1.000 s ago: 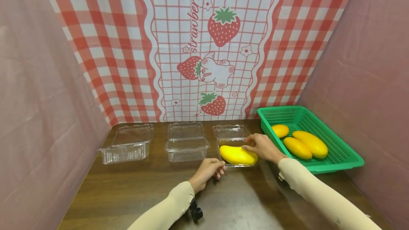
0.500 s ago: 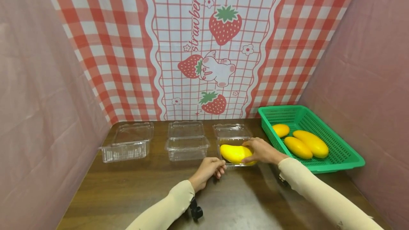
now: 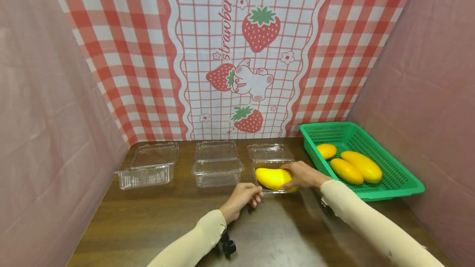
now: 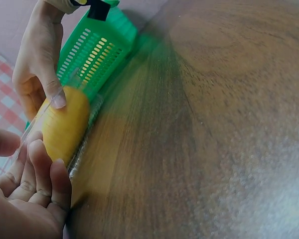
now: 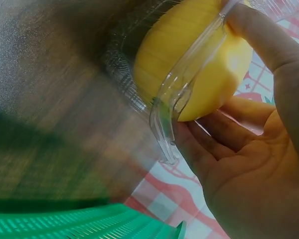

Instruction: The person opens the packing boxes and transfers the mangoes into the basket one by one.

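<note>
A yellow mango (image 3: pixel 271 177) lies in the right-hand clear plastic clamshell container (image 3: pixel 280 193), whose lid is folded back. My right hand (image 3: pixel 302 174) grips the mango's right end, thumb on the near side and fingers on the far side. In the right wrist view the mango (image 5: pixel 189 64) sits between thumb and fingers, partly behind the container's rim (image 5: pixel 162 112). At the container's near left corner, my left hand (image 3: pixel 243 199) pinches the rim. The left wrist view has the left hand's curled fingers (image 4: pixel 40 169) beside the mango (image 4: pixel 67 124).
A green basket (image 3: pixel 386 195) with three mangoes (image 3: pixel 361 166) stands at the right. Two more open clear containers, the middle one (image 3: pixel 217 173) and the left one (image 3: pixel 146 175), stand along the back. A checked cloth (image 3: pixel 141 73) hangs behind the brown table (image 3: pixel 148 221).
My right hand has moved down from the mango's upper right side to grip around its right end, the thumb now in front. The left hand has stayed at the container's corner.
</note>
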